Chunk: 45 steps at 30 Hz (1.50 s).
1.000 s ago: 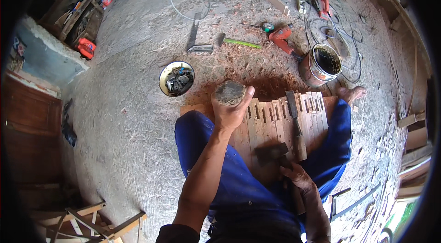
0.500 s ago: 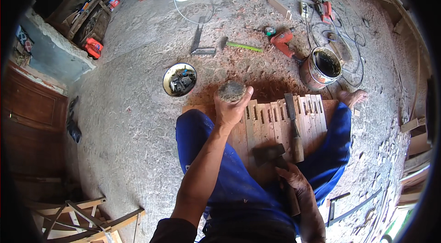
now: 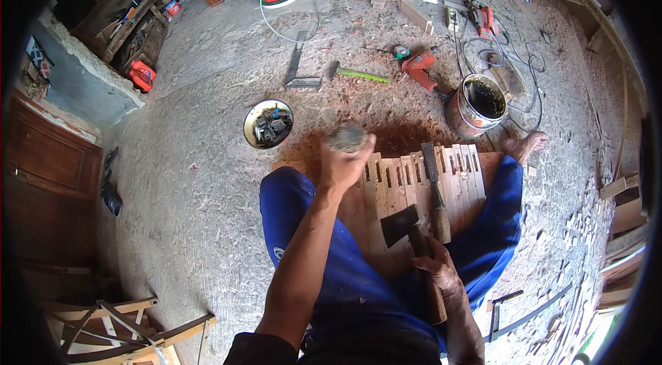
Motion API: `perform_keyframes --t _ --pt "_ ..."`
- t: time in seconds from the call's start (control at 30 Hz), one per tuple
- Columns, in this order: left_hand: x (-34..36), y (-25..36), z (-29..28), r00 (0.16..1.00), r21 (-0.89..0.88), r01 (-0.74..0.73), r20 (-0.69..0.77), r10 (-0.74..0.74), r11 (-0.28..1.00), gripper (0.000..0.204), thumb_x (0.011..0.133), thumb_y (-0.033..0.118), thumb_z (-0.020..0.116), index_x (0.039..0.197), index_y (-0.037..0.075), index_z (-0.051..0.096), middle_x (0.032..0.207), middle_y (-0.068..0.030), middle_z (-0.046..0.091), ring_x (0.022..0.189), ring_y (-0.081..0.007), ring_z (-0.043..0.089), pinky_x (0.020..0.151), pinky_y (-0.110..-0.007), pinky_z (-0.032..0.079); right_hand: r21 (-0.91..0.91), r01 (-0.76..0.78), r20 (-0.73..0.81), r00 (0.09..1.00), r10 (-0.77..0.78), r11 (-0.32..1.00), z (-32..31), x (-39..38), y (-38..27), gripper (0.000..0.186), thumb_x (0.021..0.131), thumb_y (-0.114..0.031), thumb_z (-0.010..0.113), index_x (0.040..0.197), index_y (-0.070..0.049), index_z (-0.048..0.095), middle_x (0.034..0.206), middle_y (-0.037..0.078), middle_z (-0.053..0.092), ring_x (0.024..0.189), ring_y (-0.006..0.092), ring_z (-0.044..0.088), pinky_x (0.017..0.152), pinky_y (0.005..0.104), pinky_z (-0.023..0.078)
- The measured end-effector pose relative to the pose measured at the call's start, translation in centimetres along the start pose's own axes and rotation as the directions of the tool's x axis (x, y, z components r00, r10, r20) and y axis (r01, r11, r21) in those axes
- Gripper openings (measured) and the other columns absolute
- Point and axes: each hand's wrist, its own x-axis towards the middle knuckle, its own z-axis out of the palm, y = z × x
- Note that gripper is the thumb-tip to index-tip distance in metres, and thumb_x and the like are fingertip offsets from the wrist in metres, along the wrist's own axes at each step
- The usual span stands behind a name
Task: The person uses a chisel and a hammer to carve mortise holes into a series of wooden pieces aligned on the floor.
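My left hand [image 3: 343,166] is wrapped round a squat, round, grey-brown thing with a rough top [image 3: 347,136], perhaps a stone or a block; its kind is unclear. It is held up above the far edge of the wood pieces. In my right hand [image 3: 441,267] is a hatchet [image 3: 403,225], gripped by its wooden handle, its dark blade pointing left over the wood. Side by side between my legs lie several wooden strips [image 3: 393,192] with slots cut near their far ends. A chisel [image 3: 434,182] with a wooden handle rests on them, just beyond the hatchet.
Beyond the wood stand a bowl of metal parts [image 3: 269,124] and a dirty paint can [image 3: 477,107]. On the floor lie a try square [image 3: 301,68], a green-handled hammer [image 3: 362,74], a red drill [image 3: 420,70] and cords [image 3: 514,54]. Offcuts [image 3: 414,16] are scattered farther back.
The hatchet has risen slightly, and its head shows sharper now. My left hand, still holding the round thing, has shifted only a little and is blurred.
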Motion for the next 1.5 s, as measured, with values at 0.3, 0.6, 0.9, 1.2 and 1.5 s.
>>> perform_keyframes --t 0.3,0.6,0.9,1.2,1.5 --pt "-0.7 -1.9 -1.1 0.997 -0.066 -0.019 -0.070 0.014 0.998 0.017 0.083 0.008 0.077 0.074 0.003 0.064 0.068 -0.0012 0.065 0.059 -0.0112 0.059 0.058 -0.029 0.048 0.010 0.013 0.001 1.000 -0.013 1.000 1.9 -0.6 -5.6 0.040 0.085 -0.010 0.072 0.116 -0.003 0.047 0.073 0.006 0.059 0.049 0.0139 0.056 0.044 0.0294 0.051" --pt "-0.9 0.2 0.6 0.971 0.104 -0.188 -0.133 0.201 0.977 0.015 0.082 0.004 0.076 0.073 0.002 0.064 0.067 -0.0027 0.066 0.060 -0.0115 0.060 0.059 -0.030 0.050 -0.425 0.667 0.159 0.720 -0.676 0.611 4.9 0.8 -14.5 0.069 0.085 0.005 0.069 0.145 -0.008 0.038 0.085 0.002 0.058 0.071 0.0117 0.055 0.067 0.0282 0.051" --pt "-1.0 0.0 1.6 0.986 0.025 -0.148 -0.073 0.150 0.989 0.012 0.082 0.006 0.077 0.079 0.003 0.066 0.073 -0.0025 0.068 0.066 -0.0108 0.063 0.063 -0.029 0.051 -0.679 0.686 0.241 0.545 -0.803 0.262 8.1 -2.2 -23.7 0.064 0.085 -0.007 0.069 0.143 -0.002 0.042 0.099 0.009 0.065 0.083 0.0133 0.060 0.080 0.0305 0.051" --pt "-1.8 -0.5 1.1 0.970 0.023 -0.240 0.054 0.239 0.971 0.028 0.074 -0.007 0.069 0.101 0.000 0.067 0.098 -0.0081 0.071 0.090 -0.0215 0.069 0.082 -0.036 0.053 -0.816 0.561 0.489 0.799 -0.350 0.142 5.9 4.8 -19.0 0.065 0.078 0.000 0.063 0.138 0.002 0.038 0.089 0.030 0.066 0.077 0.0439 0.069 0.066 0.0516 0.055" --pt "-1.1 -0.3 0.1 0.997 0.110 -0.074 -0.027 0.077 0.991 0.011 0.083 0.007 0.077 0.082 0.002 0.067 0.078 -0.0044 0.071 0.070 -0.0127 0.067 0.065 -0.030 0.052 -0.129 0.798 -0.060 0.586 -0.808 0.589 10.4 -1.6 -26.6 0.055 0.091 -0.005 0.069 0.140 -0.002 0.045 0.091 0.006 0.065 0.070 0.0047 0.057 0.063 0.0233 0.052"
